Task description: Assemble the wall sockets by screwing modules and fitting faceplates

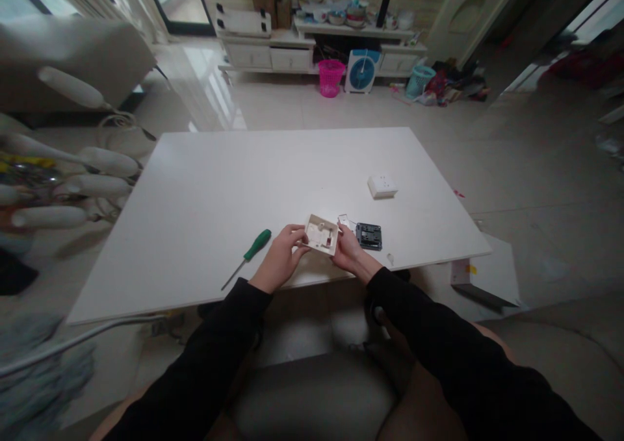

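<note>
Between my two hands is a white socket back box, its hollow side facing up, held just over the table's near edge. My left hand grips its left side with the fingers closed on the rim. On the other side, my right hand is closed on the box's right wall. Just right of that hand lies a black socket module, with a small white piece beside it. A screwdriver with a green handle rests left of my left hand. Farther back sits a white socket.
The white table spans the middle of the view. A small clear scrap lies near its front edge. White padded arms stand at the left. On the floor beyond are a pink basket and a blue fan.
</note>
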A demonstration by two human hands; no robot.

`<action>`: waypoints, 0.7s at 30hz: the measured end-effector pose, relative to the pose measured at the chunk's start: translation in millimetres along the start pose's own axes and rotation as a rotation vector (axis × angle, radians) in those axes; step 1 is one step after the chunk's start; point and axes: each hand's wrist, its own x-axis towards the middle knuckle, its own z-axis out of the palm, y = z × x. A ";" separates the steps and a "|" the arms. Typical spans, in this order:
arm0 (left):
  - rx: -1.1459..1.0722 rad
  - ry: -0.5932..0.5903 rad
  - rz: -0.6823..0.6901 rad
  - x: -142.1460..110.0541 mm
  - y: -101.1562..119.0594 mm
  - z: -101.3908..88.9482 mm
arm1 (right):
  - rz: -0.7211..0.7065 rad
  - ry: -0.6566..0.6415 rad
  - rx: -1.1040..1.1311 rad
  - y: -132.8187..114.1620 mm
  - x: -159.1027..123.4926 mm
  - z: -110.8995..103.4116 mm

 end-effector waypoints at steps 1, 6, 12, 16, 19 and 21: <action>0.033 -0.005 0.034 -0.3 0.6 0.9 | -0.015 0.003 -0.013 0.4 1.1 -1.0; 0.103 0.005 0.174 -0.8 5.6 4.8 | -0.106 -0.033 -0.071 0.9 4.3 -6.5; -0.263 0.124 -0.206 1.4 8.5 8.5 | -0.122 -0.025 -0.106 -4.9 1.6 -10.0; -0.384 0.108 -0.343 2.5 3.7 10.9 | -0.108 -0.015 -0.104 -8.1 -2.3 -10.4; -0.384 0.159 -0.286 2.2 1.1 13.2 | -0.088 -0.007 -0.070 -9.7 -4.6 -7.4; -0.375 0.178 -0.240 1.6 0.5 14.5 | -0.082 -0.008 -0.047 -11.0 -6.4 -4.5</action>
